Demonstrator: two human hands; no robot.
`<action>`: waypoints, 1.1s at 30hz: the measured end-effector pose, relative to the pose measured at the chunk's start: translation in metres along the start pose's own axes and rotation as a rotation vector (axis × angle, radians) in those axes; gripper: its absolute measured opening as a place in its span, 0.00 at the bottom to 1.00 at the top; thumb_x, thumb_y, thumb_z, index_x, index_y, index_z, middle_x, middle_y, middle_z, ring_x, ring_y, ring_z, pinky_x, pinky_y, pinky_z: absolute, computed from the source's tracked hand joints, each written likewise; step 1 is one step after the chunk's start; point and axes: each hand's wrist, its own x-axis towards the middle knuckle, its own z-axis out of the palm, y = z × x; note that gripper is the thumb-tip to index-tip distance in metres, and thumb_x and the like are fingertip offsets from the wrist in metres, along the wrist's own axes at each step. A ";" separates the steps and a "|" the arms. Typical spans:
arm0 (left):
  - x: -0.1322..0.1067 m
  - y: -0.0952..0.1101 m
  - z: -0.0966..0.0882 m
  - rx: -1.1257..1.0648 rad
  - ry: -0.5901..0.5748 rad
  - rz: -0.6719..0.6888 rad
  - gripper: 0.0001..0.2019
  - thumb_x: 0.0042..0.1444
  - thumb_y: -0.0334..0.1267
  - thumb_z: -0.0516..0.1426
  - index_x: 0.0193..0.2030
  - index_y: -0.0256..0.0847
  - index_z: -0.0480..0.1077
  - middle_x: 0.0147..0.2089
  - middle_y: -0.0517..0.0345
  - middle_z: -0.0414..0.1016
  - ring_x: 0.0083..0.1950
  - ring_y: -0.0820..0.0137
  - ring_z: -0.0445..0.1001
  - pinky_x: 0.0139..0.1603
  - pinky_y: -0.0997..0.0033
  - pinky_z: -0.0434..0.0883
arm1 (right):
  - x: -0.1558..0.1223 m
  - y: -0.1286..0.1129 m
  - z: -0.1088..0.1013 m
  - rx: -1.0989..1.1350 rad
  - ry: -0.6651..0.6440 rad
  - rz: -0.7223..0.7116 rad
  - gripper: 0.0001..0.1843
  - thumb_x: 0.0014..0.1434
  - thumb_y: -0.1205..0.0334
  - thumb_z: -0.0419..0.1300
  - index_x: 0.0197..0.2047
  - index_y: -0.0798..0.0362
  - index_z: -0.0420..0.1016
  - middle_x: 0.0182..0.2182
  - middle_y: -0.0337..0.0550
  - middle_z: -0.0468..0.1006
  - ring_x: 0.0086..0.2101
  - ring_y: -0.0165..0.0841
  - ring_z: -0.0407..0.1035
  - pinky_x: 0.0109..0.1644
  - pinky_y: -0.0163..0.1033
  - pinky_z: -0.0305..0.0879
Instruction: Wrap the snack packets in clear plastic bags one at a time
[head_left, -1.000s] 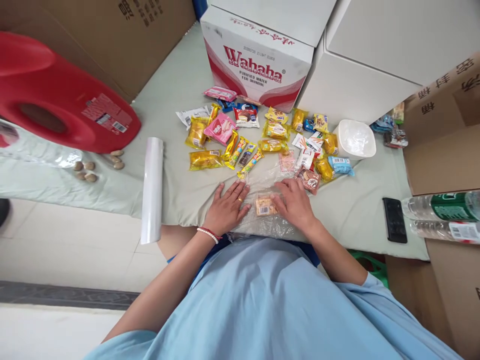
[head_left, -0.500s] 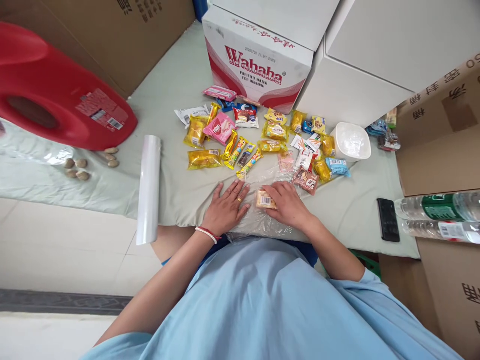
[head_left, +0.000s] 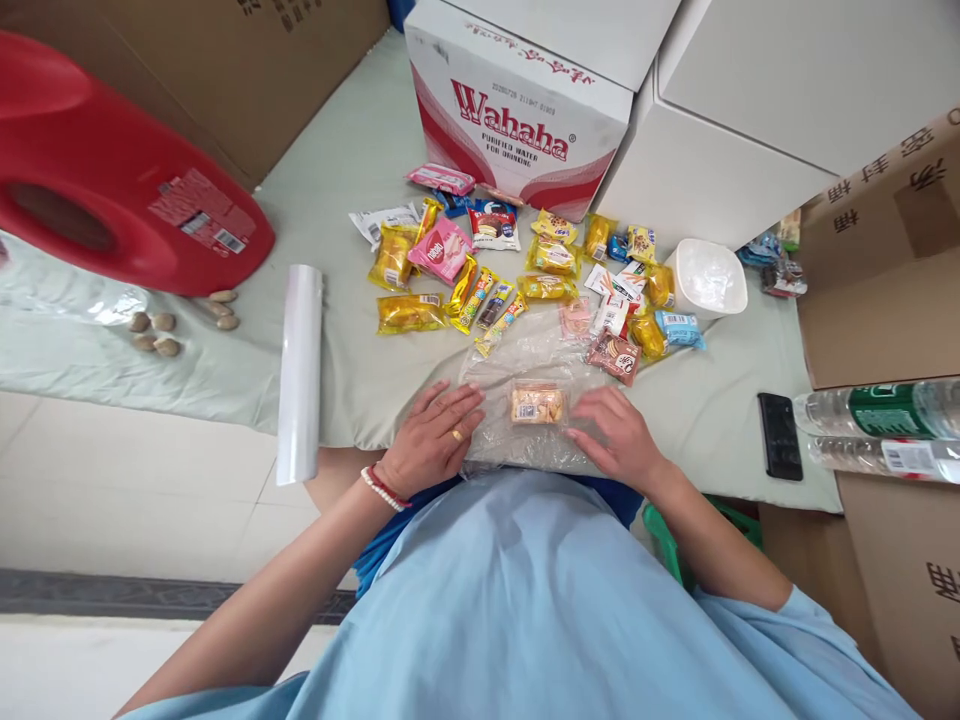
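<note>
A small clear-wrapped snack pack [head_left: 537, 403] with a barcode label lies on a sheet of clear plastic film [head_left: 495, 440] near the table's front edge. At the film's left edge my left hand [head_left: 435, 438] rests with its fingers stretched out, holding nothing. My right hand [head_left: 616, 434] is just right of the pack, over the film's right side, its thumb and slightly bent fingers apart. Behind the film lie several wrapped snacks, among them yellow packets [head_left: 411, 313], a pink packet [head_left: 442, 250], thin yellow sticks [head_left: 501, 324] and a brown packet [head_left: 613, 357].
A roll of plastic film [head_left: 300, 375] lies at left, near several nuts [head_left: 166, 346] and a red jug [head_left: 202, 220]. A white bowl [head_left: 709, 278], phone [head_left: 780, 437] and plastic bottles [head_left: 885, 410] are at right. A Wahaha carton [head_left: 517, 120] stands behind.
My right hand has let go of the snack pack and moved right, leaving it on the film. My left hand has shifted left and slightly toward me.
</note>
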 end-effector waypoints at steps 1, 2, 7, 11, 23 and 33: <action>-0.006 0.000 -0.003 -0.033 -0.051 0.047 0.18 0.68 0.36 0.53 0.63 0.48 0.71 0.71 0.49 0.72 0.78 0.61 0.59 0.79 0.42 0.56 | -0.012 0.002 -0.001 0.021 -0.045 -0.026 0.14 0.71 0.53 0.57 0.53 0.47 0.79 0.46 0.52 0.80 0.49 0.45 0.73 0.55 0.55 0.72; -0.011 0.001 -0.006 -0.061 -0.099 0.088 0.17 0.68 0.38 0.55 0.62 0.47 0.72 0.73 0.47 0.69 0.79 0.59 0.57 0.79 0.42 0.57 | -0.024 0.005 0.000 0.031 -0.111 -0.056 0.13 0.71 0.53 0.58 0.52 0.48 0.79 0.45 0.52 0.80 0.48 0.45 0.73 0.54 0.54 0.73; -0.025 -0.001 -0.002 -0.079 -0.244 0.185 0.13 0.68 0.38 0.58 0.57 0.49 0.75 0.76 0.48 0.64 0.82 0.52 0.49 0.79 0.36 0.54 | -0.066 0.024 0.023 -0.039 -0.233 -0.056 0.19 0.68 0.58 0.63 0.61 0.49 0.74 0.62 0.56 0.74 0.62 0.49 0.66 0.63 0.60 0.69; -0.021 -0.004 -0.001 -0.217 -0.160 0.060 0.11 0.69 0.32 0.53 0.49 0.46 0.77 0.65 0.49 0.77 0.76 0.58 0.64 0.78 0.43 0.59 | -0.067 0.031 0.032 0.040 -0.106 -0.064 0.07 0.71 0.63 0.58 0.48 0.49 0.78 0.56 0.53 0.78 0.55 0.45 0.70 0.58 0.57 0.72; 0.019 0.001 -0.024 -0.691 0.134 -0.384 0.11 0.68 0.46 0.58 0.40 0.43 0.77 0.51 0.50 0.82 0.52 0.62 0.80 0.58 0.60 0.73 | -0.002 0.032 -0.030 0.239 -0.051 -0.016 0.11 0.76 0.57 0.53 0.41 0.49 0.71 0.32 0.41 0.76 0.33 0.34 0.70 0.39 0.39 0.67; 0.023 0.010 -0.006 -0.867 0.343 -0.656 0.15 0.68 0.52 0.58 0.40 0.42 0.76 0.42 0.54 0.83 0.47 0.64 0.79 0.55 0.60 0.73 | -0.029 0.009 0.020 -0.275 -0.022 -0.024 0.18 0.68 0.56 0.63 0.58 0.53 0.74 0.49 0.56 0.78 0.49 0.49 0.66 0.50 0.51 0.63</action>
